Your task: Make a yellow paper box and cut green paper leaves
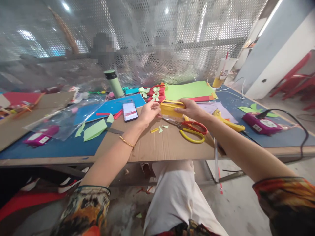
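Note:
A yellow looped strip is held up between my hands, above the brown cardboard. My right hand is closed around its right side, the thumb on top. At its left end my left hand is closed, with fingers pinched together at the strip's edge. Scissors with red and yellow handles lie on the cardboard just below my right hand. Small pale green scraps and a short yellow piece lie in front of the strip.
A phone lies left of my left hand, near green paper. Behind are red pieces with green bows, green sheets and a bottle. At right are a yellow glue gun, purple box and cup.

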{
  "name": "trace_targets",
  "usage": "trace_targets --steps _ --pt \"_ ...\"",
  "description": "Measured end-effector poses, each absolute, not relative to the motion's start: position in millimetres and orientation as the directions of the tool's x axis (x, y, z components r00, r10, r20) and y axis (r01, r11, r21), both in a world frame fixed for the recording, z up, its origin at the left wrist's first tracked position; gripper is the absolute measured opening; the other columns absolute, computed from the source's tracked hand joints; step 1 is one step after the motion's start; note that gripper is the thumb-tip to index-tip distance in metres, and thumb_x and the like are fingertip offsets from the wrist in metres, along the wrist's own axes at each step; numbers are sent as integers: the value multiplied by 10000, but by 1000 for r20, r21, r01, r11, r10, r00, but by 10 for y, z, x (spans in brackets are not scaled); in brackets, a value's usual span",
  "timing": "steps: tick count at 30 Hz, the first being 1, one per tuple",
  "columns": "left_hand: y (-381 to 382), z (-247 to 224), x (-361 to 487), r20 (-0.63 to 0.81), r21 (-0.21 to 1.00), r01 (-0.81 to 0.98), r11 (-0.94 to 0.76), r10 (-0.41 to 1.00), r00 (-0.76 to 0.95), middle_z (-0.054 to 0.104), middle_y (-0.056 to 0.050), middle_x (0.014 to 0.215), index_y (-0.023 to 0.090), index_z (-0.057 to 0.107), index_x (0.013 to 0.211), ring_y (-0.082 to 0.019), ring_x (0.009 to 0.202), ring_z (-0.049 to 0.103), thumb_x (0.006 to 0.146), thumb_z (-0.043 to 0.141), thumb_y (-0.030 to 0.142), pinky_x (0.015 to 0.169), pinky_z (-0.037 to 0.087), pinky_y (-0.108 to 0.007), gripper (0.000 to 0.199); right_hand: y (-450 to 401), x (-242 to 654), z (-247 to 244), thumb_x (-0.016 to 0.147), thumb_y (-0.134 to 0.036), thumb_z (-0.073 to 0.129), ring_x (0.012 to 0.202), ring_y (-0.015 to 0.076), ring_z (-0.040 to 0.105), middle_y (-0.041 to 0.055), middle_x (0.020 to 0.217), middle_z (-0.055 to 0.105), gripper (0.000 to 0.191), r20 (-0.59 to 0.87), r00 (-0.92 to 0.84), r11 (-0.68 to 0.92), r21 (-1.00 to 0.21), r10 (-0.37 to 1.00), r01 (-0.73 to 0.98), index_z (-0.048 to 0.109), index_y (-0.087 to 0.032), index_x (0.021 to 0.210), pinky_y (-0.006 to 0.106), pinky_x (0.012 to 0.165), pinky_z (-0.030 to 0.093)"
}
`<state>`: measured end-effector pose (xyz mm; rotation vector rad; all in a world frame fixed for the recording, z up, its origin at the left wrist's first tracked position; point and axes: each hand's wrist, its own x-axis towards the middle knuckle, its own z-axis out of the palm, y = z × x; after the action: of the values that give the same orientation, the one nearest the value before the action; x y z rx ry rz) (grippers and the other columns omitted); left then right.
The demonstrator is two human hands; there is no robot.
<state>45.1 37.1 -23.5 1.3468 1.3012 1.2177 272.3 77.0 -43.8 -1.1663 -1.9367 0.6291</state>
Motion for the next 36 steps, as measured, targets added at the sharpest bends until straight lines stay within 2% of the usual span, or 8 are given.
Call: trace_targets --steps 6,12,14,17,21,25,29,36 --pt "469 -318 438 90 982 167 -90 996 7 710 9 804 141 677 1111 -86 546 609 835 660 -91 564 482 -226 361 977 2711 -406 737 -392 828 848 210 615 17 873 693 324 287 -381 460 -724 879 514 702 -197 963 315 742 502" --pt "538 -398 435 67 973 221 -68 998 12 714 -8 809 140 724 1148 -117 578 618 771 663 -83 621 482 -266 443 1014 2774 -456 699 -407 955 1158 286 724 154 1283 779 728 226 -373 368 -853 900 370 688 -166 1332 415 967 629" --pt "555 -401 434 75 970 232 -77 997 19 735 -24 860 138 729 1165 -118 584 625 760 688 -69 637 493 -275 456 993 2806 -426 759 -475 951 1184 272 723 166 1307 768 699 247 -331 351 -886 911 303 685 -166 1327 420 1017 624" --pt "564 -393 432 77 958 275 -80 997 21 742 -34 906 129 728 1199 -102 577 614 776 675 -64 615 480 -257 467 920 2839 -333 984 -595 763 1040 216 733 142 1153 777 437 258 -176 306 -881 950 362 705 -175 1090 356 936 628" --pt "571 -390 425 49 941 336 -40 999 -18 743 -61 1024 106 693 1284 -75 588 613 863 558 -77 579 472 -219 478 735 2860 -247 1150 -518 467 779 166 700 131 954 780 497 184 -35 161 -735 982 658 642 -182 827 276 749 565" --pt "580 -416 428 65 925 376 -52 998 -22 740 -75 1062 99 722 1146 -63 615 619 913 454 -82 597 480 -197 399 569 2814 -277 1028 -347 616 763 187 673 93 792 770 363 178 -64 153 -547 982 823 712 -158 733 276 725 483" --pt "592 -443 437 41 902 430 -28 999 -21 748 -85 1081 94 727 1206 -66 643 622 949 460 -50 613 475 -188 398 538 2711 -313 907 -262 676 780 193 674 69 773 764 195 202 -59 153 -487 978 860 791 -158 788 276 716 454" --pt "687 -496 400 76 861 506 -45 996 -41 760 -61 912 132 739 1309 -140 694 665 947 587 43 680 504 -237 402 656 2705 -306 868 -256 696 708 206 690 56 637 719 192 183 -17 96 -436 983 895 833 -139 801 269 659 472"
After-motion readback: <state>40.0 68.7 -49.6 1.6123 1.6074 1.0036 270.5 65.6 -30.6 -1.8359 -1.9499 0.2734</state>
